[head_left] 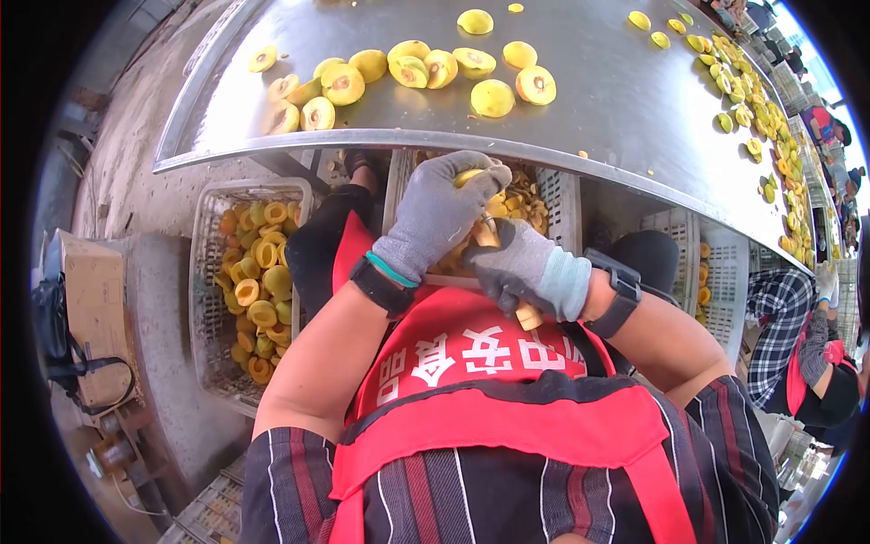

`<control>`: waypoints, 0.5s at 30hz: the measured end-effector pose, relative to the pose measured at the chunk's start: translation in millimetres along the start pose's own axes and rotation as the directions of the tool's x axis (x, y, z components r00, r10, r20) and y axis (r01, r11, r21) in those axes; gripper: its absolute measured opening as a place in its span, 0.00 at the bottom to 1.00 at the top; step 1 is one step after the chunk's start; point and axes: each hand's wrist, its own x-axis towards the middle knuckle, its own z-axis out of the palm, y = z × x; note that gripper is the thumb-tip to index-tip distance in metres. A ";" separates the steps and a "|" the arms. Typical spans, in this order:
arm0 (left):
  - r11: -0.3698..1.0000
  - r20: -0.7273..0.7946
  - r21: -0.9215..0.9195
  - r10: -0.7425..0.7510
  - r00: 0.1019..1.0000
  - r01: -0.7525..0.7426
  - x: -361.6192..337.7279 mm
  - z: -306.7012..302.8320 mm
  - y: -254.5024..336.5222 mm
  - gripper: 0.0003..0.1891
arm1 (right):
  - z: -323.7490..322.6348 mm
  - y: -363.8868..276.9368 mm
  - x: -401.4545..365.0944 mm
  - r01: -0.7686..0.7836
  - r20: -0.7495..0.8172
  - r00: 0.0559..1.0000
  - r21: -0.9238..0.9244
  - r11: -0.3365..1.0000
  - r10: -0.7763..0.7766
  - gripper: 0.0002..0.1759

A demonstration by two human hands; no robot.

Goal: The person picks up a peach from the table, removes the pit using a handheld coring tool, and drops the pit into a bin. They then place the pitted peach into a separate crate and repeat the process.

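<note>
My left hand [444, 208], in a grey glove, is closed around a yellow peach half [468, 178], of which only a part shows between the fingers. My right hand [518, 263], gloved in dark and light grey, grips a wooden-handled tool [528, 316]. Its pale handle sticks out below the fist, and its upper end points at the peach half; the working tip is mostly hidden. Both hands are close together over a crate [560, 195] holding yellow-brown scraps. Cut peach halves [343, 84], several with pits showing, lie on the metal table [598, 100] just beyond.
A white crate [207, 272] of hollowed peach halves [263, 272] stands on the floor at left. Another crate [723, 290] is at right. More peach halves [745, 100] line the table's far right. A cardboard box [95, 317] stands far left. A co-worker [802, 363] sits at right.
</note>
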 end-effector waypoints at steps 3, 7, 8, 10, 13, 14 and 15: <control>0.949 -0.072 -0.307 0.047 0.996 -0.067 -3.7 3.2 -11.7 0.09 | -1.9 -6.3 -9.2 -0.124 0.070 0.992 0.302 0.945 0.108 0.06; 0.819 -0.062 -0.573 -0.005 0.998 -0.032 -7.9 2.4 -12.5 0.11 | -1.8 -8.4 -13.6 -0.109 0.171 0.985 0.440 0.891 0.036 0.05; 0.820 -0.062 -0.572 -0.003 0.998 -0.033 -8.6 3.1 -13.3 0.11 | -0.1 -9.6 -13.7 -0.098 0.137 0.989 0.368 0.925 0.051 0.05; 0.770 -0.097 -0.628 0.069 0.993 -0.115 -9.6 5.5 -18.0 0.13 | 5.8 -9.3 -9.1 -0.093 0.102 0.993 0.291 0.952 0.066 0.05; 0.839 -0.227 -0.504 0.099 0.969 -0.204 -7.5 11.6 -25.1 0.15 | 14.0 -2.0 2.0 0.116 -0.052 0.992 -0.052 0.992 -0.119 0.09; 0.838 -0.228 -0.505 0.100 0.968 -0.206 -7.2 11.8 -25.5 0.15 | 13.8 -0.7 2.4 0.116 -0.050 0.992 0.003 0.993 -0.115 0.08; 0.853 -0.237 -0.468 0.131 0.963 -0.232 -7.7 12.0 -26.1 0.17 | 14.7 -1.6 1.6 0.113 -0.048 0.993 0.059 0.992 -0.110 0.07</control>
